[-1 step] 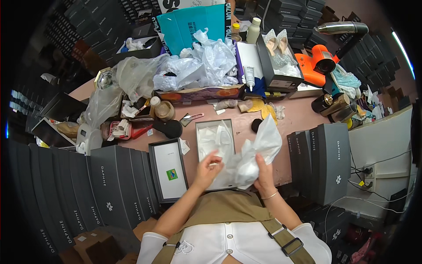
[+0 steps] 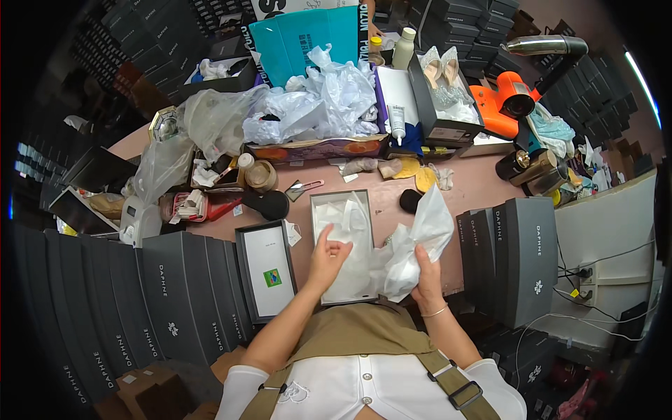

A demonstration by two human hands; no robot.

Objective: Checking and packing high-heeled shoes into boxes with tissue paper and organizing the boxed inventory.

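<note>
White paper bundle [image 2: 418,241] is in the right hand [image 2: 428,276], in front of the person's belly and a bit to the right. I am watching from far off, through the head camera. The right grip pinches the bundle on its right side, low down: I see the thumb lying on the paper, but most of the other fingers are tucked behind it. The bundle is longer than it is wide. Its long way leans: the thin top end points away from the person and a little right, and the fat bottom end points back to the apron [image 2: 364,327] and a little left. I can't tell what is inside.

The left hand [image 2: 329,264] has its grip spread, thumb apart from the pointing finger, over the left edge of a pale box [image 2: 318,210]. White tissue [image 2: 343,259] lies in that box, and the box's long way points away from the person too.

Left of it is a dark-edged tray [image 2: 262,245] with a green and yellow card [image 2: 272,278]. Just past the bundle's top sits a round black thing [image 2: 410,201] on the pink table [image 2: 385,199]. Grey boxes stand on both sides, left [image 2: 175,301] and right [image 2: 532,259]. At the back I see crumpled plastic bags [image 2: 322,98] and an orange tool [image 2: 498,112].
</note>
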